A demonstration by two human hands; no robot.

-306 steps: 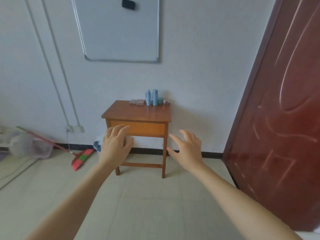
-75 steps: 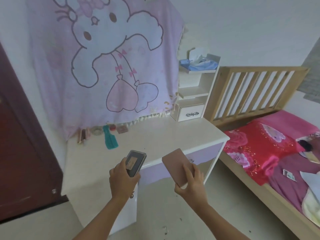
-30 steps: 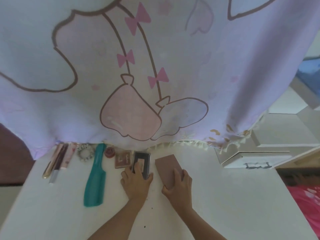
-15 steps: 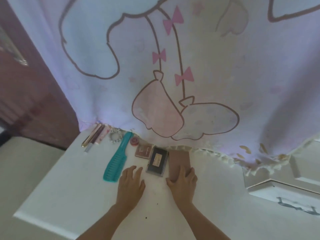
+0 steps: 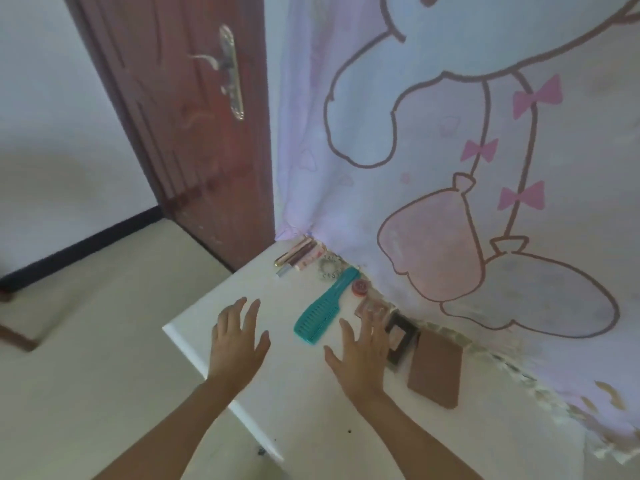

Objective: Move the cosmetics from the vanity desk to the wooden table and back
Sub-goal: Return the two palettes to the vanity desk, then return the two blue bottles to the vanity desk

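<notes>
On the white vanity desk (image 5: 311, 403) a row of cosmetics lies along the curtain: several slim tubes (image 5: 299, 256), a small round pot (image 5: 360, 287), a small pink palette (image 5: 372, 308), a black-framed palette (image 5: 400, 337) and a brown flat case (image 5: 436, 368). My left hand (image 5: 239, 341) hovers with spread fingers over the desk's left corner, holding nothing. With its fingers spread and nothing in it, my right hand (image 5: 362, 355) hovers just left of the black-framed palette, below the pink palette.
A teal comb (image 5: 323, 313) and a hair scrunchie (image 5: 329, 268) lie among the cosmetics. A lilac cartoon curtain (image 5: 467, 150) hangs behind the desk. A dark red door (image 5: 194, 126) stands open at the left, with pale floor (image 5: 86, 323) below it.
Both hands have let go of the black-framed palette and the brown case, now lying on the desk, and lifted away. My view has swung left towards the door.
</notes>
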